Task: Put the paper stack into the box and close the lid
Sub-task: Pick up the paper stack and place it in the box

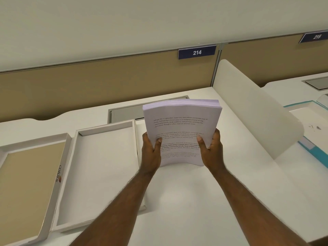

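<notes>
A thick stack of printed white paper [181, 125] stands on its lower edge on the desk, tilted away from me. My left hand [150, 151] grips its left side and my right hand [211, 150] grips its right side, thumbs on the front page. Just left of the stack lies the open white box [104, 171], with nothing inside. Further left lies its lid [30, 185], inner side up, brown inside, with "colors" printed on its rim.
A white curved divider [257, 112] rises close to the right of the stack. Beyond it is another desk with a teal-edged folder [312, 150]. A grey cable flap [127, 112] is set in the desk behind the stack, below a beige partition labelled 214.
</notes>
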Demonstrator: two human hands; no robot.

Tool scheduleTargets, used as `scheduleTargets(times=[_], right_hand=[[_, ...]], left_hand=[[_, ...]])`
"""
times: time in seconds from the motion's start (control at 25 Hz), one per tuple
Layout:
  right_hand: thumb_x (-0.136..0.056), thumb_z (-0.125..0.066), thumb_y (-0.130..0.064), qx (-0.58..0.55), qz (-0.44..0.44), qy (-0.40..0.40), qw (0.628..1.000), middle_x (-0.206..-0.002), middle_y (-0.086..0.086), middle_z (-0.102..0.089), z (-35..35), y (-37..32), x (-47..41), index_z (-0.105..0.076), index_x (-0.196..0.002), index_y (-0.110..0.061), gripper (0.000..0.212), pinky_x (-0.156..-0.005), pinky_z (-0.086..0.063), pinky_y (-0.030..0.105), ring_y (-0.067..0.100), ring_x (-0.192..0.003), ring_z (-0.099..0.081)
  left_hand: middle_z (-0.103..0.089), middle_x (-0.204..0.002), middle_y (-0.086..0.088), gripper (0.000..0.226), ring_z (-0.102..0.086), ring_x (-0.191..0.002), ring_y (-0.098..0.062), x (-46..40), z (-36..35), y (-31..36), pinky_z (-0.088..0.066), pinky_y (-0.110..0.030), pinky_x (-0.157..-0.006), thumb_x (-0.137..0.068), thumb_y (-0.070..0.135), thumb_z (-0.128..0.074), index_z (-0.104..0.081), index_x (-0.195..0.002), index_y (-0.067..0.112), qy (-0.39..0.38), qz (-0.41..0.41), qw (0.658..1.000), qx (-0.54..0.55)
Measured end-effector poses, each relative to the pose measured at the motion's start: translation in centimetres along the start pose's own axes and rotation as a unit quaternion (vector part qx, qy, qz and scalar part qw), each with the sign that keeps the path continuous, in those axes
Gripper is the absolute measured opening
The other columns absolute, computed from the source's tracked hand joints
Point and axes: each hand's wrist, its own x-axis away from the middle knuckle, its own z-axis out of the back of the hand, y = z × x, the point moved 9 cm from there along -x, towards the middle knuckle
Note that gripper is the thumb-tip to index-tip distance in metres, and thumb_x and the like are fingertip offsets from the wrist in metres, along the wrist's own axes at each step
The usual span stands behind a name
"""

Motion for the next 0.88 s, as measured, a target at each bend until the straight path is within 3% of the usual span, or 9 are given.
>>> scheduleTargets(times=[0.12, 0.28, 0.48, 0.88], right_hand=[[-0.091, -0.061, -0.012, 0.07, -0.009, -0.024, 0.997, -0.116, 0.016, -0.064, 0.1, 1.1, -0.1, -0.048, -0.123, -0.001, 0.036, -0.079, -0.052, 0.036, 0.033, -0.099, -0.063], [-0.089, -0.064, -0.017, 0.108, -0.025, -0.053, 0.992, -0.106, 0.011, -0.071, 0.3, 0.6, -2.1, -0.059, -0.112, -0.007, 0.026, -0.076, -0.047, 0.031, 0.028, -0.09, -0.065], [-0.085, -0.068, -0.019, 0.076, -0.107, -0.137, 0.982, -0.1, 0.007, -0.074, -2.5, -0.9, -3.6, -0.068, -0.101, -0.009, 0.019, -0.084, -0.056, 0.044, 0.028, -0.091, -0.069], [-0.085, -0.066, -0.019, 0.054, -0.165, -0.25, 0.953, -0.104, 0.006, -0.073, -17.2, -4.4, 2.0, -0.068, -0.102, -0.009, 0.019, -0.078, -0.054, 0.035, 0.024, -0.089, -0.069]], left_hand=[[-0.063, -0.118, -0.005, 0.025, -0.065, -0.106, -0.026, -0.4, 0.5, 0.0, -0.059, -0.041, -0.085, -0.099, 0.023, -0.047, -0.043, -0.12, 0.008, -0.028, 0.0, 0.996, -0.09], [-0.067, -0.115, -0.005, 0.03, -0.066, -0.1, -0.025, -2.1, 1.2, 1.5, -0.057, -0.043, -0.081, -0.098, 0.036, -0.047, -0.048, -0.114, 0.011, -0.048, -0.005, 0.979, -0.197], [-0.068, -0.111, -0.009, 0.035, -0.064, -0.092, -0.023, -3.6, 4.7, 1.8, -0.05, -0.032, -0.075, -0.096, 0.037, -0.052, -0.055, -0.111, 0.005, -0.013, 0.054, 0.973, -0.224], [-0.067, -0.112, -0.012, 0.038, -0.065, -0.098, -0.027, -0.9, 19.4, -2.4, -0.053, -0.038, -0.08, -0.096, 0.036, -0.051, -0.055, -0.111, 0.002, 0.045, 0.143, 0.96, -0.235]])
